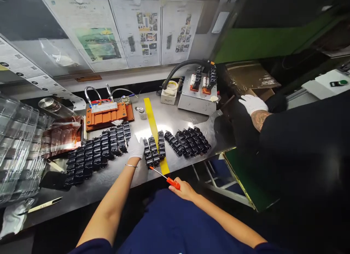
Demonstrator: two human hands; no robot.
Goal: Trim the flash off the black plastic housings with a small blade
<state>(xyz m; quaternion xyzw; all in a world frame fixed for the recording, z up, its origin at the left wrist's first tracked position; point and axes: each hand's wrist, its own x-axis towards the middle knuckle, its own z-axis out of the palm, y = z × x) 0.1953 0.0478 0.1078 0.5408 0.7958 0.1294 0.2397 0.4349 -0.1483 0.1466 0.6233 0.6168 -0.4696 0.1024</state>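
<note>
My left hand, in a white glove, rests between a long row of black ribbed blocks and a small group of similar blocks. Its fingertips are near the small group; whether it grips a block is unclear. In my bare right hand is a screwdriver with a red handle, its red tip pointing up-left at the lower end of the small group. Another cluster of black blocks lies further right, past the yellow tape.
An orange fixture stands at the back left, a grey machine at the back right. Stacked clear trays fill the left end. A person's white-gloved hand is on the right, beside cardboard boxes.
</note>
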